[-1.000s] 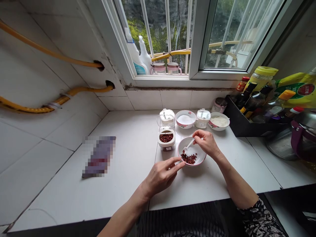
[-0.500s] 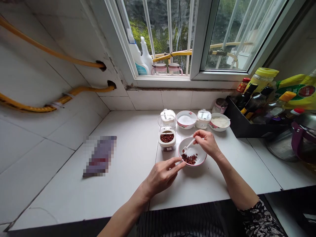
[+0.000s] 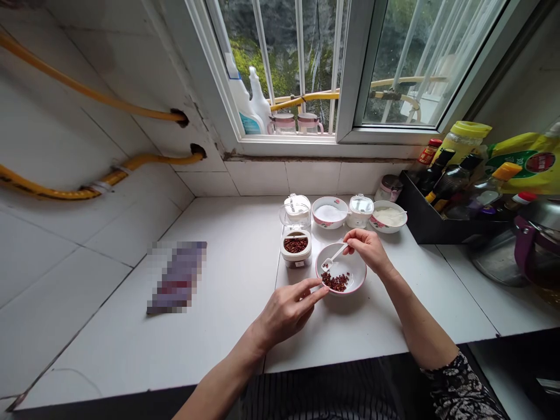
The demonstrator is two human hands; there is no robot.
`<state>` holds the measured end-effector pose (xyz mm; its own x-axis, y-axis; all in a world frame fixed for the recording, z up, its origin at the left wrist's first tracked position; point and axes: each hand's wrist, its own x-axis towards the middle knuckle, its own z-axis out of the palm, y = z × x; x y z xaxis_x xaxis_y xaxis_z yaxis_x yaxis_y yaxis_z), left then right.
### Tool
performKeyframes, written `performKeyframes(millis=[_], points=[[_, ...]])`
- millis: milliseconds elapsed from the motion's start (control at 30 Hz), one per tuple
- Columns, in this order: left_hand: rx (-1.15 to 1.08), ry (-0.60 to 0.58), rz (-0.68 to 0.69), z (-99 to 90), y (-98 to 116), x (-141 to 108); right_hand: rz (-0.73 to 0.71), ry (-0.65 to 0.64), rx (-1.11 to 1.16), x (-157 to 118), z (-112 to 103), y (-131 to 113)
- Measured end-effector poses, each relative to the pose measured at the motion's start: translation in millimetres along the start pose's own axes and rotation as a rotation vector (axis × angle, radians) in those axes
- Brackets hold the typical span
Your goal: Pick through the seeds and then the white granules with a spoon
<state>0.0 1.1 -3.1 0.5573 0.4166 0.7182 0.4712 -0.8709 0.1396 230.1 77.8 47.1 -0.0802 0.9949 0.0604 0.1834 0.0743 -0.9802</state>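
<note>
Right hand [image 3: 367, 249] pinches the spoon [image 3: 336, 255] while the left hand [image 3: 286, 309], fingers parted, apparently steadies the bowl [image 3: 357, 279] at its rim!

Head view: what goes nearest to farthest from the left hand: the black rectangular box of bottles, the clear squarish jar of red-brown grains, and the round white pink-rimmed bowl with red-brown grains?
From the left hand:
1. Pink-rimmed bowl: right at its fingertips.
2. Clear jar: just beyond the hand.
3. Black box: far over to the right.
</note>
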Motion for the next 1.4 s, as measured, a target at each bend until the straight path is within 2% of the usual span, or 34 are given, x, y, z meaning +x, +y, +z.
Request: performKeyframes(millis=[200, 333, 433, 600, 700, 767, 867, 1000, 1167, 1267, 1400], points=[[-0.004, -0.001, -0.006, -1.3, 1, 1, 0.007, 0.018, 0.042, 3, 1, 2], [0.007, -0.004, 0.000, -1.9, 1, 2, -0.097, 0.076, 0.081, 2, 13, -4], [0.009, 0.001, 0.001, -2.0, 1, 2, -0.267, 0.128, -0.009, -4, 28, -11], [0.015, 0.005, -0.002, -1.5, 2, 4, -0.749, 0.122, -0.435, -14, 43, -16], [0.016, 0.012, -0.001, -0.9, 2, 3, -0.854, 0.117, -0.510, -16, 38, -17], [0.010, 0.005, -0.007, -0.8, 1, 2, -0.812, 0.181, -0.498, -17, 28, -18], [-0.001, -0.009, -0.014, -0.6, 0, 0, -0.655, 0.249, -0.510, -15, 10, -17], [-0.010, -0.004, -0.011, -0.4, 0, -1, -0.501, 0.183, -0.674, -9, -4, -5], [-0.018, -0.020, -0.018, -1.8, 0, 0, -0.411, 0.047, -0.666, -8, 8, 4], [-0.022, -0.014, -0.013, -2.4, 1, 1, -0.344, -0.011, -0.557, -12, 16, 2], [-0.022, -0.015, -0.015, -2.2, 0, 0, -0.162, -0.063, -0.323, -14, 16, -3]])
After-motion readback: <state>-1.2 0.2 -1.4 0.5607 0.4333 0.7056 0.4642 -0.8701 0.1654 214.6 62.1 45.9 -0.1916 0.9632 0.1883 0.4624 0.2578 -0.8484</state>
